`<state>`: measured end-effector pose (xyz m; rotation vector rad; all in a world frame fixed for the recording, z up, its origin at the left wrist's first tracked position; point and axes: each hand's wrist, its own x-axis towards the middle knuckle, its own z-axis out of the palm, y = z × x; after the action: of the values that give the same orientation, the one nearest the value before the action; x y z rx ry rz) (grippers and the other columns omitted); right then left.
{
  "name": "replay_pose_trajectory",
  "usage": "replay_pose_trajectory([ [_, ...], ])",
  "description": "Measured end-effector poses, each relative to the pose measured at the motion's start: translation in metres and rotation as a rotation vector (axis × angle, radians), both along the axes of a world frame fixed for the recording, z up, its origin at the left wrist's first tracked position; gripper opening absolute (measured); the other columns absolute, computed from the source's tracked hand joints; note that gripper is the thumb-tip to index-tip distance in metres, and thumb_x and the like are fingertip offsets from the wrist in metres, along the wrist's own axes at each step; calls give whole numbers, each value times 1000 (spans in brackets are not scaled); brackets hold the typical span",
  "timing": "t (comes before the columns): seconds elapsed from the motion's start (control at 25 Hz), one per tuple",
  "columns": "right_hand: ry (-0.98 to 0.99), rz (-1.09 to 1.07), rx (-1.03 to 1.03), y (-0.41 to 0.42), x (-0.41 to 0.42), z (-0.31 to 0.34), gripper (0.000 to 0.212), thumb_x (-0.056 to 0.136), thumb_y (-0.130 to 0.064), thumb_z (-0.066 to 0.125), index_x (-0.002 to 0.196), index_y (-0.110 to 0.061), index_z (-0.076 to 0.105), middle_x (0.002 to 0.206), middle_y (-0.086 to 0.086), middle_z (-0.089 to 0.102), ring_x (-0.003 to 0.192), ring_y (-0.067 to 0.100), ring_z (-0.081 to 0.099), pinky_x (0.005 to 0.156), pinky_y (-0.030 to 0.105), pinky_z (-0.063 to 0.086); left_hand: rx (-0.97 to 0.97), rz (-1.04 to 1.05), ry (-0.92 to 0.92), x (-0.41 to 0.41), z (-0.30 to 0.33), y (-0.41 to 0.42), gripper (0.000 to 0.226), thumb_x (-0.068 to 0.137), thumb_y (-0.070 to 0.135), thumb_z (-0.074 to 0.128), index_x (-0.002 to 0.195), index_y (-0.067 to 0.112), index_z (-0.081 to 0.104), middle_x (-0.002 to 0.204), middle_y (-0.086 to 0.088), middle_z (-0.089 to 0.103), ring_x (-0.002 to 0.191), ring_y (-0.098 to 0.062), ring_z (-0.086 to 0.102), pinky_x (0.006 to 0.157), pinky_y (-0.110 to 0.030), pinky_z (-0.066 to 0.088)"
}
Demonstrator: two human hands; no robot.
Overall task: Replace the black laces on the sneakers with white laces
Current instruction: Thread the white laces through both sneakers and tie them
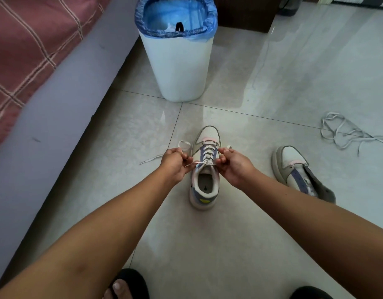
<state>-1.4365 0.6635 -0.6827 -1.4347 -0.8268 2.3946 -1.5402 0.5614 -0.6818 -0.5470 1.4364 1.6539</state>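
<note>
On the tiled floor (240, 223), both hands tie a white lace on a sneaker.

The sneaker (204, 169) stands upright in the middle of the view, toe pointing away, its lace (207, 151) threaded up through the eyelets. The left hand (175, 161) pinches one end, which loops out past the fingers and trails left across the tile. The right hand (231, 164) pinches the other end, a short bit showing above its thumb. A second sneaker (298, 171) lies to the right, tilted, partly behind the right forearm. A loose lace (346, 134) lies in a tangle further right. A white bin (178, 61) with a blue liner stands beyond the sneaker, a bed (35, 72) to the left.
</note>
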Motion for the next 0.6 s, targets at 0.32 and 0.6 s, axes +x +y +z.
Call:
replay_pose_trajectory([
  [0.32,-318,953,982,-4,-20,14,22,92,-14,48,89,3,61,81,8,54,72,18,48,66,29,38,-136,-356,486,-4,19,11,18,102,17,39,85,18,45,97,-5,62,83,-15,59,68,-24,48],
  [0.6,-267,864,774,1,-20,28,33,100,-16,42,74,-7,61,71,5,58,64,16,52,55,16,43,-207,-1075,874,-14,25,-16,20,96,37,48,103,18,47,80,-1,66,73,-16,61,75,-34,50],
])
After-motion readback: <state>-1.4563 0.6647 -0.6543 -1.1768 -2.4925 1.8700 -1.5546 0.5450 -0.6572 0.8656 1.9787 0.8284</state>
